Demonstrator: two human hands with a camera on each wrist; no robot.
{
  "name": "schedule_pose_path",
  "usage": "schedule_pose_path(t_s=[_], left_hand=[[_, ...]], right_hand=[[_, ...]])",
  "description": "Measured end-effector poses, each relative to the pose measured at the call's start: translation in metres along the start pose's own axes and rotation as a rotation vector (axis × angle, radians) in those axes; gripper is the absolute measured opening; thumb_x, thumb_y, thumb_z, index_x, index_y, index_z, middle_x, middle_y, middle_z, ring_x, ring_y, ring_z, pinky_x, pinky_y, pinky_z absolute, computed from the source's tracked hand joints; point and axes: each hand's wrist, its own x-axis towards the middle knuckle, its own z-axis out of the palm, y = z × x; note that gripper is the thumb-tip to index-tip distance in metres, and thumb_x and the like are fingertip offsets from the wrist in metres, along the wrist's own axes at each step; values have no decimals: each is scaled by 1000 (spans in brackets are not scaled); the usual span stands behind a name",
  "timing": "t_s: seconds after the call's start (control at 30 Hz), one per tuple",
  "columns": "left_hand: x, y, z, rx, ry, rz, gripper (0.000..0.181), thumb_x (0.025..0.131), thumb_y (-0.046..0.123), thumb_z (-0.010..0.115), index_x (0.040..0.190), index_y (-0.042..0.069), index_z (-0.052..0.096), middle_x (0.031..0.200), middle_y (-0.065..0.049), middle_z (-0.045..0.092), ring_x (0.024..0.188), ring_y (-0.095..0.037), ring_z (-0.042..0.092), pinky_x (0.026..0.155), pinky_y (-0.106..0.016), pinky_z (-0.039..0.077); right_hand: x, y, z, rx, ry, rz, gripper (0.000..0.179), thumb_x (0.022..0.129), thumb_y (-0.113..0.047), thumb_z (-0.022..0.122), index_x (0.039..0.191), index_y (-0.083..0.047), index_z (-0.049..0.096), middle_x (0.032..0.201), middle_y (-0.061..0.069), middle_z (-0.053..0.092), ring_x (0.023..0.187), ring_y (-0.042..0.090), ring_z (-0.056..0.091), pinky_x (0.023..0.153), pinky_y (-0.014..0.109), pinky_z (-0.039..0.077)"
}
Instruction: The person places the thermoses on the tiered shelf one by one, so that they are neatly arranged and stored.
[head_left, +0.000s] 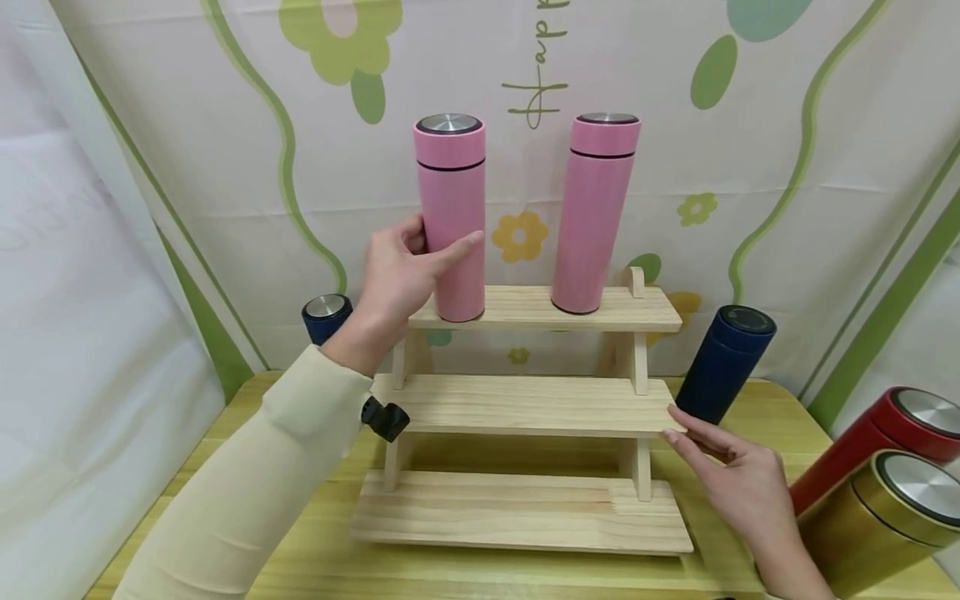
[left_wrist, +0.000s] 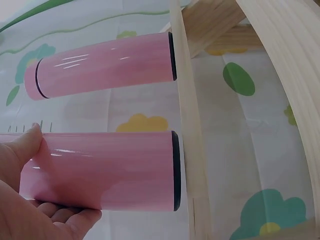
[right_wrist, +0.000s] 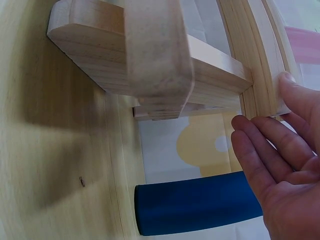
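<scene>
My left hand (head_left: pixel 397 271) holds a pink thermos (head_left: pixel 452 192) with a steel-topped lid, thumb across its front and fingers round its far side. The thermos stands upright at the left of the top step of a three-step wooden display stand (head_left: pixel 517 404). In the left wrist view, its black base (left_wrist: pixel 176 171) is right at the shelf board. A second pink thermos (head_left: pixel 596 212) stands further right on the same step. My right hand (head_left: pixel 738 479) pinches the right end of the middle step. From the right wrist view, the thumb lies on one face of that board, fingertips (right_wrist: pixel 241 122) at its edge.
A dark blue thermos (head_left: pixel 726 362) stands behind my right hand; another blue one (head_left: pixel 327 317) is partly hidden by my left wrist. Red (head_left: pixel 862 446) and gold (head_left: pixel 862 529) thermoses stand at right. The wooden table (head_left: pixel 315 542) bears the stand, with a patterned cloth (head_left: pixel 517 167) behind.
</scene>
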Motion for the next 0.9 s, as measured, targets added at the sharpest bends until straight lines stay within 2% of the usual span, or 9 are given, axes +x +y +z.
schedule_pose_path(t_s=[0.5,0.9], left_hand=[[7,-1,9,41,24,-13,54,92,35,88,138,13,70,131,-6,77,118,-21,74,109,-41,59],[17,-8,10,13,37,-26,54,92,36,88,138,15,70,133,-5,76,120,-19,73,111,-39,58]], right_hand=[[1,1,-1,7,8,-33,45,95,-57,78,135,-37,76,125,1,78,97,-33,48,60,20,52],[1,2,0,0,13,-31,45,96,-57,78,136,-36,76,128,5,77,97,-33,47,63,18,54]])
